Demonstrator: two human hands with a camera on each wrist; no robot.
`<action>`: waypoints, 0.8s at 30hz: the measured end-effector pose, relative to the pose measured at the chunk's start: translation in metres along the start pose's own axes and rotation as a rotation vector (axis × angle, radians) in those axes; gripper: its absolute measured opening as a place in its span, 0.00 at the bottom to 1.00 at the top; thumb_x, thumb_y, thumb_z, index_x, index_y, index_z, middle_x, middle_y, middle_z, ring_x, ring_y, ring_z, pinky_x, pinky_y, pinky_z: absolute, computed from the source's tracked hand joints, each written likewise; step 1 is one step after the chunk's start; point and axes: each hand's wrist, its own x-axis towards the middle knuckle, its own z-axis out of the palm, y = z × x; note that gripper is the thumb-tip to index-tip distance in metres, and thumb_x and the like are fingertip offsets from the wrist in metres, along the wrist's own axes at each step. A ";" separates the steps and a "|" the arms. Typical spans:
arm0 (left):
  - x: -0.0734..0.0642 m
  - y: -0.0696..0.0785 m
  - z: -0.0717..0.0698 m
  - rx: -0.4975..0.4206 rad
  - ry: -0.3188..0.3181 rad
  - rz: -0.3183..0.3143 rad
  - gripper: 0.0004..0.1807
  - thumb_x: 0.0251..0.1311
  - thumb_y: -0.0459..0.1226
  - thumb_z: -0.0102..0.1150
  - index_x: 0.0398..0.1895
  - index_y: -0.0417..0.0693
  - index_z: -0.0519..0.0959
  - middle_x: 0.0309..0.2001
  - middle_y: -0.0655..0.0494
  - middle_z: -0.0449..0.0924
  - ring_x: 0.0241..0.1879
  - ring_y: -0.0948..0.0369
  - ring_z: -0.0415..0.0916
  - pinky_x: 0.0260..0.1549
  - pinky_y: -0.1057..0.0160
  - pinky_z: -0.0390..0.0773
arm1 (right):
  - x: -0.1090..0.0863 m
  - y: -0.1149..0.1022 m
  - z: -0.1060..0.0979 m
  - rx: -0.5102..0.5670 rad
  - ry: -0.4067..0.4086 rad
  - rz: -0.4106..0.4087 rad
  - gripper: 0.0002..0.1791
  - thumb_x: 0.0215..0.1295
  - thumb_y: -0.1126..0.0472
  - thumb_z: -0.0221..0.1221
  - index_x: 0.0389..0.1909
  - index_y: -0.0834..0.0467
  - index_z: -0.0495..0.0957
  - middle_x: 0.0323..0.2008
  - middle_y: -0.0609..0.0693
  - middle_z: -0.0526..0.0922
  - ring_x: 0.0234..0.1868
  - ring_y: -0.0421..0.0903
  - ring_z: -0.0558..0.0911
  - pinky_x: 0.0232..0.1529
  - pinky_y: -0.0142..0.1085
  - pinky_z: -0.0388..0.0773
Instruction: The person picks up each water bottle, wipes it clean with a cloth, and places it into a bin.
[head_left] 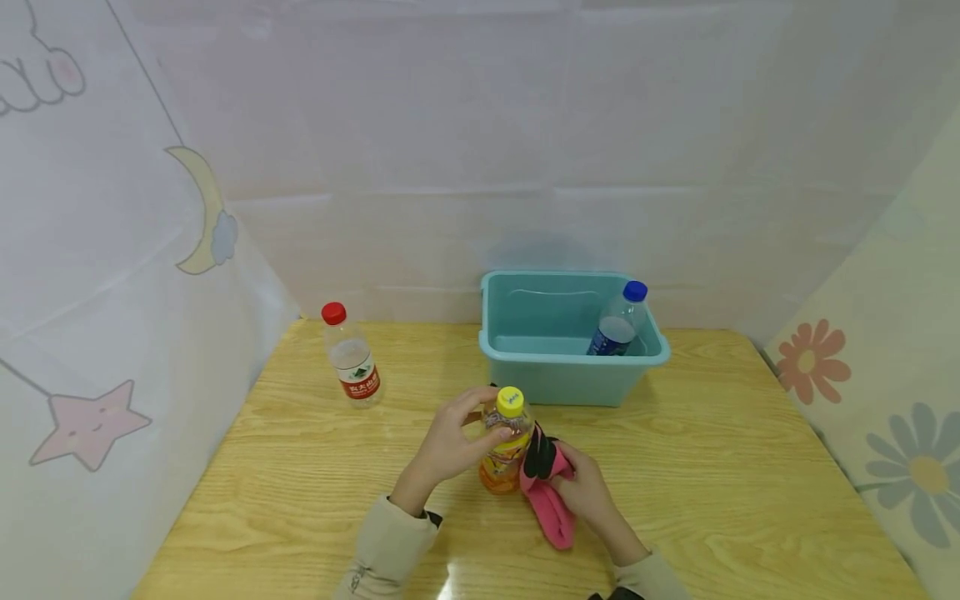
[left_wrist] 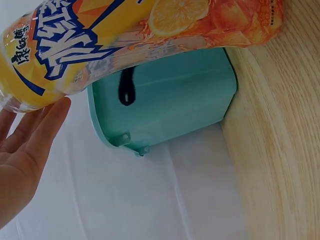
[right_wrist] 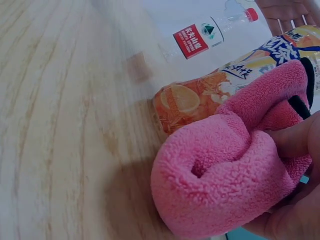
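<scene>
Well, my left grip [head_left: 459, 437] is curved about the upper part of the iced-tea bottle [head_left: 504, 460], thumb across the near side and fingers behind, spread no wider than the bottle between them. It is roughly upright just in front of the turquoise bin [head_left: 555, 383], near the middle of the surface [head_left: 255, 467], with its yellow cap [head_left: 511, 402] (something blue is marked on top) uppermost and orange showing low down. Whether its base touches the wood I cannot tell. From the left wrist I see the label's big blue-and-white characters and a slice of orange, my fingertips meeting the bottle at its shoulder. My right grip [head_left: 585, 485] pinches a pink cloth [head_left: 553, 512] with black edging, thumb pressed into the folds and fingers on its other side; it is bunched into a thick, fluffy roll. The cloth is right beside the bottle, on its right, and overlaps it in the right wrist view, though I can't make out how much of it actually touches. Inside the bin, toward its right end, is a blue-capped bottle [head_left: 617, 327]. Well apart to my left, a red-capped bottle [head_left: 358, 371] with a red and white label stands on the surface. Beyond hangs a pale backdrop [head_left: 420, 150], a moon and star drawn on its left side.
</scene>
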 end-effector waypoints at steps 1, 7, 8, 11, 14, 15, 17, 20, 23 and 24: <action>0.000 0.000 0.000 -0.004 0.003 -0.001 0.20 0.53 0.30 0.62 0.50 0.34 0.73 0.52 0.41 0.73 0.51 0.49 0.71 0.45 0.48 0.75 | -0.001 -0.001 -0.001 0.004 0.005 -0.005 0.23 0.44 0.81 0.56 0.43 0.61 0.79 0.39 0.54 0.81 0.42 0.47 0.77 0.43 0.39 0.74; 0.000 -0.002 0.001 -0.012 0.033 0.027 0.20 0.50 0.26 0.63 0.48 0.28 0.74 0.49 0.37 0.72 0.49 0.46 0.71 0.43 0.48 0.76 | -0.003 -0.008 -0.010 -0.012 0.072 -0.089 0.23 0.41 0.82 0.55 0.40 0.61 0.79 0.35 0.52 0.81 0.33 0.40 0.74 0.33 0.32 0.72; 0.000 -0.002 0.001 -0.014 0.037 0.034 0.20 0.49 0.25 0.63 0.47 0.27 0.74 0.48 0.37 0.72 0.48 0.45 0.71 0.43 0.48 0.76 | -0.003 -0.009 -0.012 -0.011 0.082 -0.103 0.23 0.40 0.82 0.55 0.40 0.62 0.78 0.34 0.53 0.81 0.32 0.39 0.73 0.32 0.31 0.72; 0.000 -0.002 0.000 -0.019 0.040 0.043 0.19 0.49 0.24 0.62 0.47 0.26 0.74 0.47 0.37 0.72 0.47 0.45 0.72 0.42 0.49 0.76 | -0.003 -0.014 -0.015 0.009 0.098 -0.125 0.24 0.39 0.83 0.55 0.40 0.63 0.78 0.33 0.53 0.80 0.28 0.39 0.70 0.26 0.30 0.69; 0.000 -0.001 -0.001 -0.024 0.035 0.037 0.20 0.49 0.25 0.63 0.47 0.26 0.74 0.47 0.37 0.72 0.48 0.45 0.71 0.42 0.48 0.76 | -0.003 -0.019 -0.016 0.040 0.106 -0.125 0.24 0.40 0.84 0.54 0.42 0.64 0.78 0.33 0.54 0.80 0.26 0.38 0.69 0.22 0.29 0.67; 0.000 -0.001 -0.001 -0.024 0.034 0.035 0.20 0.49 0.25 0.63 0.47 0.26 0.74 0.47 0.37 0.72 0.48 0.45 0.71 0.42 0.48 0.76 | -0.003 -0.020 -0.016 0.048 0.109 -0.126 0.25 0.40 0.84 0.54 0.42 0.64 0.78 0.33 0.54 0.80 0.25 0.38 0.68 0.21 0.29 0.66; 0.001 0.000 -0.002 -0.023 0.030 0.031 0.20 0.50 0.26 0.63 0.47 0.26 0.74 0.46 0.37 0.72 0.48 0.44 0.71 0.42 0.47 0.76 | -0.003 -0.022 -0.015 0.065 0.122 -0.134 0.25 0.40 0.85 0.54 0.42 0.64 0.78 0.31 0.53 0.79 0.24 0.37 0.67 0.19 0.29 0.65; 0.000 0.000 -0.002 -0.018 0.026 0.028 0.19 0.50 0.26 0.62 0.47 0.27 0.74 0.46 0.37 0.72 0.47 0.44 0.71 0.42 0.47 0.76 | -0.003 -0.025 -0.014 0.082 0.153 -0.164 0.25 0.39 0.85 0.53 0.41 0.65 0.77 0.28 0.51 0.76 0.22 0.37 0.66 0.17 0.29 0.64; 0.000 -0.001 -0.003 -0.010 0.027 0.025 0.20 0.50 0.26 0.62 0.48 0.27 0.74 0.46 0.38 0.73 0.47 0.44 0.71 0.42 0.48 0.76 | -0.002 -0.027 -0.013 0.098 0.188 -0.201 0.24 0.39 0.86 0.54 0.40 0.65 0.77 0.27 0.50 0.75 0.21 0.36 0.64 0.17 0.29 0.63; 0.000 -0.001 -0.002 -0.008 0.030 0.026 0.20 0.50 0.26 0.63 0.48 0.27 0.74 0.46 0.37 0.73 0.47 0.44 0.71 0.42 0.48 0.77 | -0.001 -0.029 -0.012 0.108 0.197 -0.214 0.24 0.39 0.87 0.54 0.40 0.66 0.77 0.28 0.51 0.75 0.21 0.36 0.64 0.17 0.29 0.63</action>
